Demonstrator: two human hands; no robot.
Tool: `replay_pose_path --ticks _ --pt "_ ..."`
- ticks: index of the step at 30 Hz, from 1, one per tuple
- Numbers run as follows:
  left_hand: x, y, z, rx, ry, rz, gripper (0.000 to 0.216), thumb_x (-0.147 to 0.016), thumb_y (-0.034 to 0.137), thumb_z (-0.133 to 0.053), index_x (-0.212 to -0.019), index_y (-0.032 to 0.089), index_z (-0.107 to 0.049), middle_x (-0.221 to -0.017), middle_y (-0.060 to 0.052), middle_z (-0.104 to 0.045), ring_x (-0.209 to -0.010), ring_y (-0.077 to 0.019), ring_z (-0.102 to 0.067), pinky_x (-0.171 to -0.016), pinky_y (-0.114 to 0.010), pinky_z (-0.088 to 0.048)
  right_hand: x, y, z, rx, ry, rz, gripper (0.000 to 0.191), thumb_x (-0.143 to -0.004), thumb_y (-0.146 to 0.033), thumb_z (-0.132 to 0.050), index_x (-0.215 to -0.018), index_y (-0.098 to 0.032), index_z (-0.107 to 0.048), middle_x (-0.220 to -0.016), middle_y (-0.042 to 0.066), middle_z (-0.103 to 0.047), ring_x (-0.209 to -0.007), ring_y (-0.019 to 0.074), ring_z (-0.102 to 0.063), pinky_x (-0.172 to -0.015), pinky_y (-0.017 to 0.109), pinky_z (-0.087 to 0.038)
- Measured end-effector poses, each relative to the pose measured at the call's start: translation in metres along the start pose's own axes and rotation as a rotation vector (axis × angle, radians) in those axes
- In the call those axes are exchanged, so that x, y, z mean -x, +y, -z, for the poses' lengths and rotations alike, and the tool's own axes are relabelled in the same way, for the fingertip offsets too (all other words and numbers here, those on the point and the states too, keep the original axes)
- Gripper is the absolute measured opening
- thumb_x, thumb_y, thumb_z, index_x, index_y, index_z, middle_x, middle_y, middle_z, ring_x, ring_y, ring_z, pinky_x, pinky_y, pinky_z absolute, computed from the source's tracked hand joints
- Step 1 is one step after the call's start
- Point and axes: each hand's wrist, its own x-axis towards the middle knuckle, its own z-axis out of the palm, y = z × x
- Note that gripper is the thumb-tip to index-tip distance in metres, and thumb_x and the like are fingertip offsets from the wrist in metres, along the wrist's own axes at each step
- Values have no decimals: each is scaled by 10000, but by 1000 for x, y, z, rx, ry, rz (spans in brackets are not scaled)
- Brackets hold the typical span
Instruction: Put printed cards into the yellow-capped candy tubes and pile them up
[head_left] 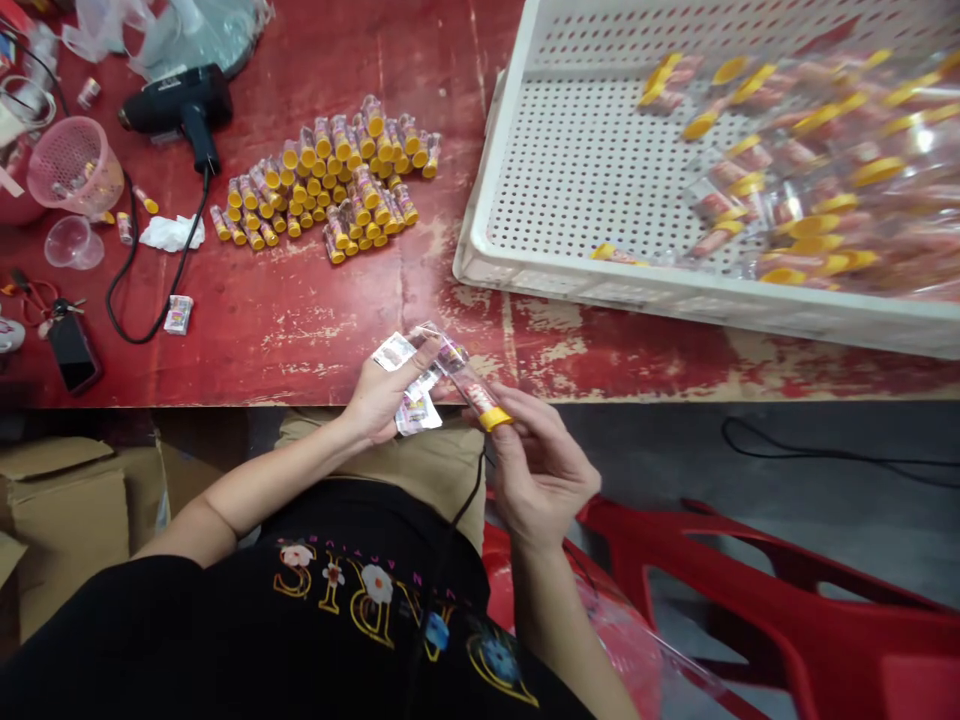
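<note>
My right hand [544,460] grips a small clear tube [474,385] by its yellow-capped end, just over the table's front edge. Its far end tilts up and left, toward my left hand [386,395]. The left fingers are closed on printed plastic sleeves [418,410], several of which stick out from the palm and fingertips. The thumb and forefinger of that hand are at the tube's clear end, where a film sleeve seems to overlap it. How far the sleeve covers the tube is hard to make out.
Many finished-looking yellow-capped tubes [360,190] stand grouped on the red table [300,340]. A white perforated crate [585,150] with more tubes is at right. A black heat gun [187,105], pink basket [75,165] and phone [73,350] lie left. Red plastic chairs [750,580] are below.
</note>
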Motion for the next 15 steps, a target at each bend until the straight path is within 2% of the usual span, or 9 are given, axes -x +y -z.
replay_pose_path --ticks 3,5,7,9,11,13,15 --pt "3 3 1 -2 -28 1 401 -668 210 -906 -986 143 -670 -850 -17 -737 -660 -120 -686 -644 -261 -580 -1 5 -6 -133 -14 -53 189 -868 -242 -705 -1033 -311 -764 -1146 70 -735 -1044 243 -728 -792 434 -664" --pt "3 3 4 -4 -42 -4 381 -671 210 -902 -961 135 -667 -826 -20 -730 -647 -121 -681 -633 -260 -579 -2 9 -11 -183 3 -65 185 -878 -225 -693 -1034 -307 -749 -1127 58 -740 -1037 231 -733 -757 404 -667" --pt "2 3 7 3 -66 -21 395 -663 226 -909 -956 132 -662 -818 -18 -725 -638 -120 -678 -615 -253 -577 -2 12 -14 -99 30 -9 211 -879 -195 -690 -1049 -305 -746 -1100 50 -746 -1025 221 -736 -798 412 -664" --pt "0 1 10 13 -100 -27 448 -643 235 -923 -993 132 -662 -839 -19 -725 -651 -121 -683 -595 -239 -571 -3 15 -15 96 18 140 266 -865 -170 -705 -1094 -298 -751 -1101 59 -748 -1039 222 -733 -877 432 -649" --pt "-1 0 13 17 -132 -7 541 -616 242 -939 -1069 136 -663 -877 -23 -727 -674 -125 -691 -575 -221 -557 -5 17 -17 242 -28 263 401 -864 -155 -704 -1242 -289 -711 -1238 92 -718 -1135 238 -711 -941 442 -631" --pt "-2 -1 16 6 -149 15 631 -589 252 -954 -1136 143 -659 -913 -24 -727 -686 -126 -694 -561 -209 -544 -9 17 -20 254 -86 287 496 -893 -139 -664 -1364 -292 -641 -1358 103 -672 -1221 244 -679 -993 454 -608" --pt "-2 -1 17 -16 -144 12 691 -573 256 -962 -1184 158 -656 -930 -18 -725 -679 -119 -686 -564 -208 -542 -16 17 -27 204 -94 259 462 -912 -123 -641 -1338 -299 -664 -1306 82 -709 -1189 227 -695 -1011 453 -593"
